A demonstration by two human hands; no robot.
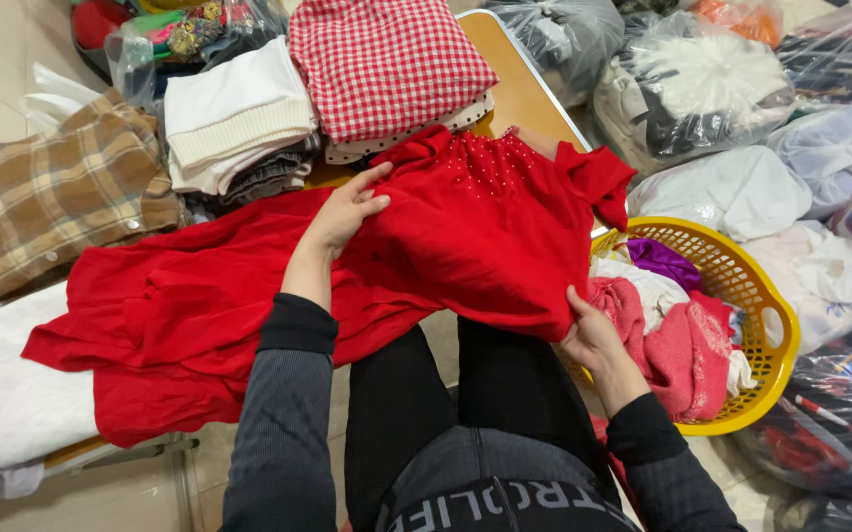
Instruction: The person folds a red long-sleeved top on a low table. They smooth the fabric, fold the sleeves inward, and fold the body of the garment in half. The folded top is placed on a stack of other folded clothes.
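Note:
A red garment (pixel 465 227) with small beads on its chest lies spread over a low wooden table (pixel 529 94) and over my lap. My left hand (pixel 347 212) rests flat on the garment's middle, fingers apart and pressing the cloth. My right hand (pixel 591 335) grips the garment's lower right edge, next to a yellow laundry basket (pixel 756 286). The long red skirt part trails off to the left across the table.
Folded piles sit at the table's back: a red-and-white checked cloth (pixel 386 59), white knitwear (pixel 234 113), a tan plaid shirt (pixel 56 192). The basket holds pink, white and purple clothes. Clear plastic bags of clothing (pixel 712 79) crowd the floor on the right.

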